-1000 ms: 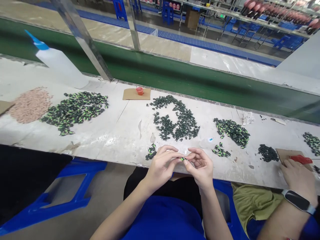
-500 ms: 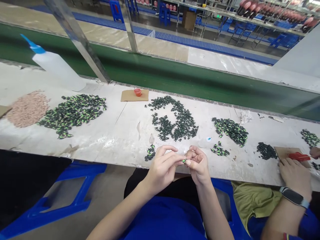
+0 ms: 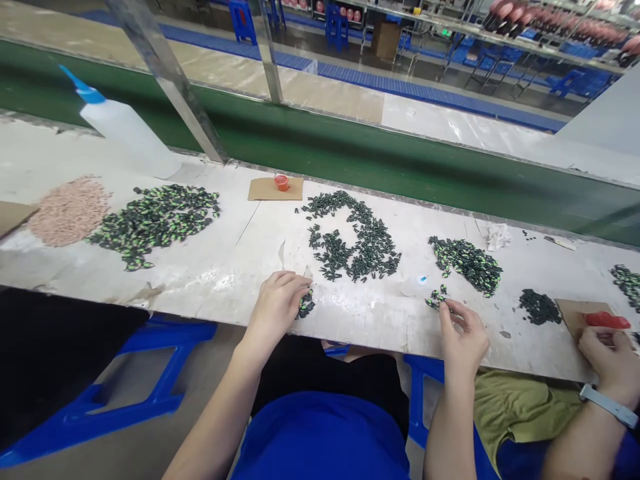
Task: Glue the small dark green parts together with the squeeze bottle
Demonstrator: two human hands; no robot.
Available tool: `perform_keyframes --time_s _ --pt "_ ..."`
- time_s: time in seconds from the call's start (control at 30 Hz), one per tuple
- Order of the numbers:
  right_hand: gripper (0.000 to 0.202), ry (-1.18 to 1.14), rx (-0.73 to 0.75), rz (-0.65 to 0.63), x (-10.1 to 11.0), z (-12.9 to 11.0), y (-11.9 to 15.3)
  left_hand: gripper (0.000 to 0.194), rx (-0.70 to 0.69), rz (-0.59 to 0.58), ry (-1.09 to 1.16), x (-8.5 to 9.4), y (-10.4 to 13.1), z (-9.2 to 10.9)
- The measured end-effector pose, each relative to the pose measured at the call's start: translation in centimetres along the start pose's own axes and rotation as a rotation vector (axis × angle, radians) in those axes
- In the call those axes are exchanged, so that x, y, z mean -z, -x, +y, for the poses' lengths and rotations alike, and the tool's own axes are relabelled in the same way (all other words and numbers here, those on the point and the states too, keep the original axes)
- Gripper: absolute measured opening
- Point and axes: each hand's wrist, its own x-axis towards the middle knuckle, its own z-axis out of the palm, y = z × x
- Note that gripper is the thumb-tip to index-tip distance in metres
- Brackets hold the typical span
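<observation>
My left hand point(image 3: 280, 300) reaches over a small pile of dark pieces point(image 3: 306, 305) at the table's front edge; its fingers are bent together and their tips are hidden. My right hand point(image 3: 463, 330) touches a small cluster of black and green pieces point(image 3: 436, 297) with thumb and index finger; what lies between the tips is too small to tell. A larger black-and-green pile point(image 3: 467, 265) lies just beyond it. Between and beyond my hands spreads a ring-like heap of dark green pieces point(image 3: 373, 243).
White bottle with blue nozzle point(image 3: 127, 137), pink pile point(image 3: 70, 212) and big black-green pile point(image 3: 160, 220) at left. Red cup point(image 3: 281, 182) on cardboard point(image 3: 260, 189) at back. At right, a co-worker's hand point(image 3: 613, 353) is near a red object point(image 3: 606, 320) and dark pile point(image 3: 539, 307).
My hands, together before around a small green and black piece, have moved apart: left to the small left pile, right to the small right cluster. The co-worker's hand has shifted right.
</observation>
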Motion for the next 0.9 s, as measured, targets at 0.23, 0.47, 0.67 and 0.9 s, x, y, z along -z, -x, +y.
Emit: perform_keyframes --time_s 0.23,0.47,0.67,0.9 --pt "0.052 0.168 0.305 -0.158 -3.1 -0.7 0.1 0.034 -0.061 -0.256 -0.168 0.1 -1.4 0.9" --pt "0.029 -0.013 0.24 -0.234 -4.3 -1.8 0.6 0.053 -0.13 -0.235 -0.296 0.4 -1.3 1.0" --pt "0.031 -0.384 -0.057 -0.411 -3.1 -3.2 2.2 0.023 -0.179 -0.084 -0.006 -2.6 -0.7 3.8" --pt "0.029 -0.618 -0.23 -0.377 -2.3 -2.8 3.2 0.005 -0.145 0.007 0.099 -6.3 1.4 6.1"
